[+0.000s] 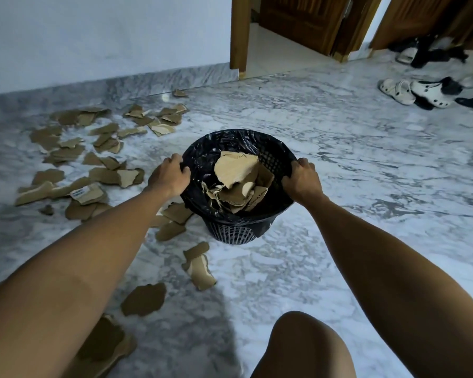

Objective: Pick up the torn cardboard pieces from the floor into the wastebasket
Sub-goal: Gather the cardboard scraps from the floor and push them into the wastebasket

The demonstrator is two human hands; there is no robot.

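The wastebasket [238,230], light and part-filled, is gripped at opposite rim edges by the left hand [170,177] and right hand [301,181]. Torn cardboard pieces [104,175], stiff, thin and light, are scattered beyond the left hand; edges are best pinched.

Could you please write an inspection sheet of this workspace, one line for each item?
Surface: grey-white marble floor.
Job's things: black wastebasket with a bag liner, cardboard already inside; many torn cardboard pieces lie on the floor to its left and nearer the person.
Clutter: sandals at far right.
Grippers: left hand and right hand each grip the wastebasket's rim.
Cables: nothing seen.
Surroundings: pale wall, wooden door frame.
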